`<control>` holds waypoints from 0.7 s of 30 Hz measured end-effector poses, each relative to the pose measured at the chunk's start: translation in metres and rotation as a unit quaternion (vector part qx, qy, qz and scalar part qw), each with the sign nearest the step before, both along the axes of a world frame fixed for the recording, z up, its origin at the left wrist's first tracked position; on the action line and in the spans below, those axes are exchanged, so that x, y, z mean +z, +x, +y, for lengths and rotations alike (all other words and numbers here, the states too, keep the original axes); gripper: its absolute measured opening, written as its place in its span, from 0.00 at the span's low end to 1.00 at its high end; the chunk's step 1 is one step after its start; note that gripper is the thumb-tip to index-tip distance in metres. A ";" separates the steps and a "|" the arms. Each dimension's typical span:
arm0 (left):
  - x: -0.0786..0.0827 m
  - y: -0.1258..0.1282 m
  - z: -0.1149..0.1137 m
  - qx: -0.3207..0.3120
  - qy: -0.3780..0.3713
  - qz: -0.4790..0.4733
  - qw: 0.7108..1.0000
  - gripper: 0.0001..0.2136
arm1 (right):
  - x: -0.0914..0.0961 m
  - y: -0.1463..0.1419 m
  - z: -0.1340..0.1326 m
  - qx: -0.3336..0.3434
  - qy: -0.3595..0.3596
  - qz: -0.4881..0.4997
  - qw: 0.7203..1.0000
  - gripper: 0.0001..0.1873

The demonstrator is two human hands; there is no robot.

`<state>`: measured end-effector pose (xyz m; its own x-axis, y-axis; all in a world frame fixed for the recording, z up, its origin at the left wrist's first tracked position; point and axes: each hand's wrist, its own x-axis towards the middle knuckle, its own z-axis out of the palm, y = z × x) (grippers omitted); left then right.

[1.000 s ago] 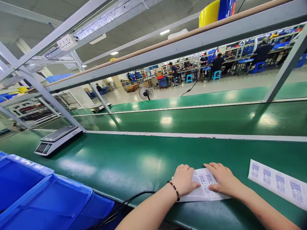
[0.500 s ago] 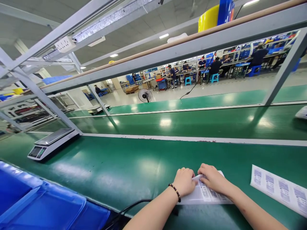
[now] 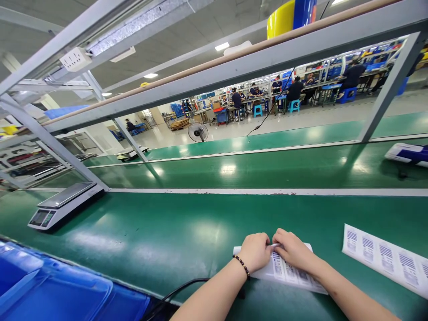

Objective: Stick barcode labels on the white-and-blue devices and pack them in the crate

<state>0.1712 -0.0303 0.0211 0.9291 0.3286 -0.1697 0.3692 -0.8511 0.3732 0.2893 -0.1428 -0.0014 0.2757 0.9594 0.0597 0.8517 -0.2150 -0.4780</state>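
A white sheet of barcode labels (image 3: 287,273) lies on the green bench top in front of me, partly hidden by my hands. My left hand (image 3: 256,252), with a beaded bracelet at the wrist, is closed on the sheet's upper part. Beside it my right hand (image 3: 291,249) pinches the same sheet, thumb and fingers pressed together. Between the fingertips a small edge of the sheet is lifted and folded. Another strip of barcode labels (image 3: 384,258) lies flat to the right, apart from both hands.
A weighing scale (image 3: 67,200) stands at the left. Blue bins (image 3: 60,290) sit along the near left edge, beside a black cable (image 3: 180,290). A white-and-blue object (image 3: 406,154) rests at the far right. Beyond the metal frame (image 3: 234,76) are a fan (image 3: 198,132) and several seated people.
Both hands stay on the label sheet, and its near edge has tilted slightly down to the right. The view has shifted a little, showing more of the white-and-blue object.
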 end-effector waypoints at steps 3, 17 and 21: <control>0.001 0.000 0.001 0.001 0.001 0.006 1.000 0.10 | -0.003 -0.001 0.001 -0.003 0.012 0.004 1.000 0.05; 0.004 0.001 0.004 -0.011 0.031 0.025 0.999 0.12 | -0.008 0.002 0.002 0.041 0.087 -0.023 0.995 0.10; 0.006 0.002 0.005 -0.017 0.037 0.034 0.999 0.13 | -0.013 0.002 0.001 0.051 0.141 -0.059 0.987 0.09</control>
